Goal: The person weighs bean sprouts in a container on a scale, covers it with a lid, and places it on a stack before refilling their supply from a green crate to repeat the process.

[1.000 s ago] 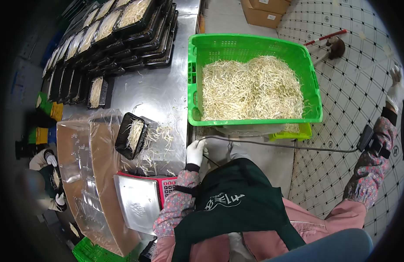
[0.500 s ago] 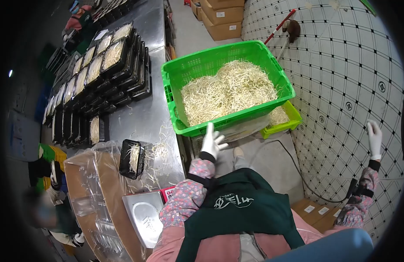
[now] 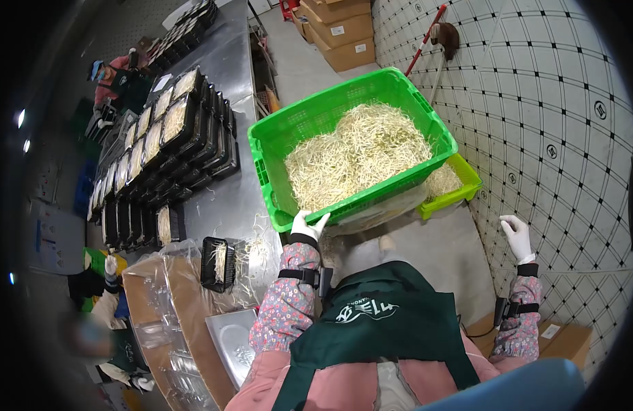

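A big green plastic crate [image 3: 261, 179] holds a heap of pale bean sprouts [image 3: 357, 154] in front of me. My left hand [image 3: 308, 225], in a white glove, grips the near rim of the crate at its left part, thumb and fingers at the edge. My right hand [image 3: 516, 238], also gloved in white, hangs in the air right of the crate near the tiled wall; its fingers are loosely bent with nothing in them. On the steel table, a black tray [image 3: 217, 264] contains a few sprouts, and loose sprouts [image 3: 251, 257] lie beside it.
Stacked sprout-filled black trays [image 3: 162, 137] stand on the steel table [image 3: 224, 198]. A carton of clear lids [image 3: 142, 294] and a scale [image 3: 231, 335] are at lower left. A yellow-green crate [image 3: 460, 195] sits below the green one. Two co-workers are at the left.
My left hand has gone from spread fingers beside the crate to holding its near rim. My right hand has moved left and its fingers have bent. The view has shifted slightly.
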The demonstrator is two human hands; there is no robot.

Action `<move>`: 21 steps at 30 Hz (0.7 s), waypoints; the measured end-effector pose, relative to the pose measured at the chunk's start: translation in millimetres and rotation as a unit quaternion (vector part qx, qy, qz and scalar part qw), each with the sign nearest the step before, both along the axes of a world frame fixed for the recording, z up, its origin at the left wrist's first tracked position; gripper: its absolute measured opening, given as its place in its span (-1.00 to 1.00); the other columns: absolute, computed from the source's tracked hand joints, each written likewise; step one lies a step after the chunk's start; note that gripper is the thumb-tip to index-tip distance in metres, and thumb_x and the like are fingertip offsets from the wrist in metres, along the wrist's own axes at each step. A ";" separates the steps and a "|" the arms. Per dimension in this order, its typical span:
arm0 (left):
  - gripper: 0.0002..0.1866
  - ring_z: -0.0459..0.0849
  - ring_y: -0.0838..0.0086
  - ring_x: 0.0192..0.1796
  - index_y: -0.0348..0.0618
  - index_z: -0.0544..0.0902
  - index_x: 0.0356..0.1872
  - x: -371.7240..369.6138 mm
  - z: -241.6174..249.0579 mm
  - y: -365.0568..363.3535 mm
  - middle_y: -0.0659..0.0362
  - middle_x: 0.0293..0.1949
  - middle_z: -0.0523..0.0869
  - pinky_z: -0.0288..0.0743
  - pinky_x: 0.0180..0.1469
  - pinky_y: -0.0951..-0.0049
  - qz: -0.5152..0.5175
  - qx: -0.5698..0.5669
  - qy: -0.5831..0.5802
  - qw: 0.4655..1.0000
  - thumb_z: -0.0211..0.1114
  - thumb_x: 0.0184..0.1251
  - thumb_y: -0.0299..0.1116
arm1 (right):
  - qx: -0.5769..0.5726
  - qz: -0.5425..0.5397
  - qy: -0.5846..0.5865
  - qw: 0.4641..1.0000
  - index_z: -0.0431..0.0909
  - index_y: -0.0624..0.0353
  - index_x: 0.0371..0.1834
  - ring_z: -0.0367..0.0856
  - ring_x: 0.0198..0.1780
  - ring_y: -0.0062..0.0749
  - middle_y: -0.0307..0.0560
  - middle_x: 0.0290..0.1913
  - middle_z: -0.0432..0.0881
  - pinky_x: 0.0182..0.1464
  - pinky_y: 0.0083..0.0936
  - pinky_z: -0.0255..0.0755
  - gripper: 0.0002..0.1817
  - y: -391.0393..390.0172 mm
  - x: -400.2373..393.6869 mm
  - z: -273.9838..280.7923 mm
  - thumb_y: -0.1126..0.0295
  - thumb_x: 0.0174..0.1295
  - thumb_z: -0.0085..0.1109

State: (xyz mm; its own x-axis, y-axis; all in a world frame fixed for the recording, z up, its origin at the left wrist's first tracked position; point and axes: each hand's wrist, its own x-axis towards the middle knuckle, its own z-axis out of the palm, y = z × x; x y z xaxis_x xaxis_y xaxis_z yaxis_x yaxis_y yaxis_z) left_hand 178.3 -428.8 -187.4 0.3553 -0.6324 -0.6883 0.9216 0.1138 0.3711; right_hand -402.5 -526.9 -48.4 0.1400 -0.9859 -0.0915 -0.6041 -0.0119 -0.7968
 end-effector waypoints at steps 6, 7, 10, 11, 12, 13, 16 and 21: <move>-0.71 0.44 -0.24 0.18 -0.46 0.44 -0.10 2.5 32.1 27.2 -0.26 0.06 0.52 0.48 0.22 -0.17 -0.010 0.069 -0.004 0.998 0.15 0.14 -0.55 | 0.057 -0.037 -0.064 0.996 0.58 0.25 -0.01 0.53 -0.29 -0.68 -0.29 -0.29 0.63 -0.21 -0.68 0.43 -0.77 -11.8 4.7 -35.2 0.40 0.35 0.13; -0.69 0.44 -0.24 0.19 -0.46 0.44 -0.08 1.3 42.3 31.5 -0.26 0.07 0.51 0.48 0.22 -0.17 -0.023 0.069 -0.028 0.997 0.15 0.14 -0.55 | 0.043 -0.054 -0.087 0.994 0.58 0.19 0.05 0.53 -0.30 -0.68 -0.29 -0.28 0.64 -0.23 -0.69 0.43 -0.74 -14.7 12.0 -38.5 0.39 0.34 0.14; -0.66 0.46 -0.21 0.17 -0.46 0.43 -0.04 4.2 29.2 38.4 -0.24 0.08 0.51 0.47 0.22 -0.18 -0.016 0.053 -0.008 0.998 0.15 0.14 -0.56 | 0.143 -0.123 -0.190 0.963 0.26 0.08 0.43 0.57 0.03 -0.49 -0.16 0.28 0.45 -0.08 -0.60 0.46 -0.39 -43.6 65.4 -41.5 0.02 0.40 0.02; -0.66 0.47 -0.20 0.17 -0.46 0.43 -0.03 3.3 32.9 32.8 -0.23 0.08 0.51 0.47 0.22 -0.17 -0.002 0.057 -0.006 0.998 0.15 0.14 -0.56 | 0.163 -0.090 -0.208 0.960 0.10 0.04 0.51 0.49 0.20 -0.38 -0.14 0.43 0.27 0.04 -0.49 0.44 -0.30 -68.7 83.6 -48.1 -0.08 0.42 -0.08; -0.64 0.49 -0.15 0.15 -0.45 0.43 -0.01 3.4 33.2 33.5 -0.21 0.08 0.52 0.47 0.22 -0.17 0.000 0.058 0.002 0.998 0.15 0.15 -0.55 | 0.164 -0.080 -0.225 0.957 0.07 0.02 0.52 0.39 0.32 -0.31 -0.13 0.45 0.23 0.15 -0.40 0.41 -0.30 -80.0 107.9 -53.0 -0.06 0.43 -0.09; -0.64 0.49 -0.15 0.15 -0.45 0.43 -0.01 4.7 32.1 33.8 -0.21 0.08 0.52 0.47 0.22 -0.17 0.006 0.059 0.001 0.998 0.15 0.15 -0.55 | 0.166 -0.060 -0.221 0.959 -0.02 0.08 0.54 0.20 0.45 -0.19 -0.06 0.51 0.12 0.34 -0.27 0.21 -0.23 -88.5 139.2 -42.3 -0.09 0.41 -0.08; -0.61 0.51 -0.10 0.17 -0.43 0.41 0.07 4.0 31.9 36.8 -0.19 0.10 0.52 0.48 0.21 -0.13 -0.002 0.050 -0.023 0.998 0.15 0.19 -0.55 | 0.047 -0.070 -0.069 0.994 -0.27 0.27 0.54 -0.27 0.55 0.11 0.30 0.54 -0.16 0.52 -0.19 -0.33 0.00 -105.8 199.1 -67.2 -0.08 0.31 0.10; -0.59 0.49 -0.11 0.21 -0.38 0.38 0.15 7.4 40.3 31.6 -0.21 0.17 0.49 0.50 0.19 -0.14 0.000 0.038 0.018 0.999 0.13 0.27 -0.51 | -0.060 -0.073 -0.051 0.994 -0.37 0.22 0.55 -0.33 0.54 0.19 0.40 0.53 -0.29 0.52 -0.15 -0.34 0.07 -110.3 219.4 -98.6 -0.02 0.26 0.20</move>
State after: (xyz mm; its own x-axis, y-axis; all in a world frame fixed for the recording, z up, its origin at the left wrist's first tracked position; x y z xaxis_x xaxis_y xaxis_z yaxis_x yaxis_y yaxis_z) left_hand 185.7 -397.2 -147.1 0.3295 -0.5769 -0.7474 0.9347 0.0872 0.3447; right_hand -183.1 -637.2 -147.0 -0.0021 -0.9993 0.0362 -0.5224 -0.0297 -0.8522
